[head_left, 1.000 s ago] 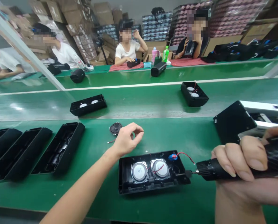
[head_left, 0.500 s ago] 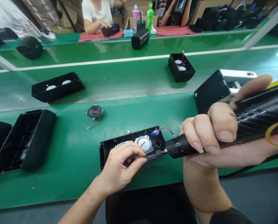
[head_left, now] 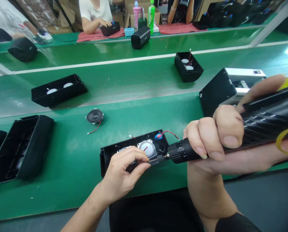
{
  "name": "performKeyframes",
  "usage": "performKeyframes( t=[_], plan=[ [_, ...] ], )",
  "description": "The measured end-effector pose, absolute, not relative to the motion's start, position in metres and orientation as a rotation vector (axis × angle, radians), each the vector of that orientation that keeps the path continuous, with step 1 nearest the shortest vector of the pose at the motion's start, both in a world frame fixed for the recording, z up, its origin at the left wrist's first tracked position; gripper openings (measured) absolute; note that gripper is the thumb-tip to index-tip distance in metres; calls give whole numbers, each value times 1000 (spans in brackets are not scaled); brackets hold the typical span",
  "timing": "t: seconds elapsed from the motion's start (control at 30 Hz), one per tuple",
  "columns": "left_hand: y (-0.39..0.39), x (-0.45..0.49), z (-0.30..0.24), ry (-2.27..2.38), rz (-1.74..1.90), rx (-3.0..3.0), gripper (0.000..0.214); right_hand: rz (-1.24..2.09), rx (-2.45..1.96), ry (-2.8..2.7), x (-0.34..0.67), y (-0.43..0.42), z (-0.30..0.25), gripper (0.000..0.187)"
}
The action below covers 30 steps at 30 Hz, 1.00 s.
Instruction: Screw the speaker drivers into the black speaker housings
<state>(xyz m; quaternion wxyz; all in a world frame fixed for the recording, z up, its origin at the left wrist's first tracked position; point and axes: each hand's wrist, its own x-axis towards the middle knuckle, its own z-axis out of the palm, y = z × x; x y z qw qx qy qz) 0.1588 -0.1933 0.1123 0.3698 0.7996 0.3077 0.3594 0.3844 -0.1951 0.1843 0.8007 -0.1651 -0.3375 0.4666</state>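
My right hand (head_left: 211, 135) is wrapped round a black electric screwdriver (head_left: 182, 150), held nearly level and pointing left. A thin bit (head_left: 157, 159) reaches from its nose to the fingertips of my left hand (head_left: 126, 170). Thumb and finger of that hand are pinched at the bit's tip; whatever is between them is too small to tell. Below and behind them lies an open black speaker housing (head_left: 131, 142) on the green bench. A round speaker driver (head_left: 146, 149) sits inside it, with a second one partly covered by my left hand. Red wires come out at a blue spot (head_left: 158, 136).
A loose speaker driver (head_left: 94, 116) lies on the bench. Open housings stand at left (head_left: 34, 148), far left (head_left: 59, 90) and far right (head_left: 188, 67). A black-and-white box (head_left: 216, 90) is behind my right hand. Other people sit across the bench.
The view has shifted slightly, so most things sit a little further left. Both hands keep their hold, with the screwdriver bit still at my left fingertips.
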Motion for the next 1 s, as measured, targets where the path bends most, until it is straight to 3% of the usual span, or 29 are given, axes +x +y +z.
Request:
performKeyframes(
  t=[0.7,0.87,1.0],
  plan=[
    [-193,162,110,683,842,2235,10,1063,-223,-872,390,-194,174,29],
    [-191,158,114,757,832,2385,44,1046,-226,-912,402,-198,166,28],
    [-189,153,121,938,610,2557,53,1068,-287,-949,418,-199,159,54]
  ],
)
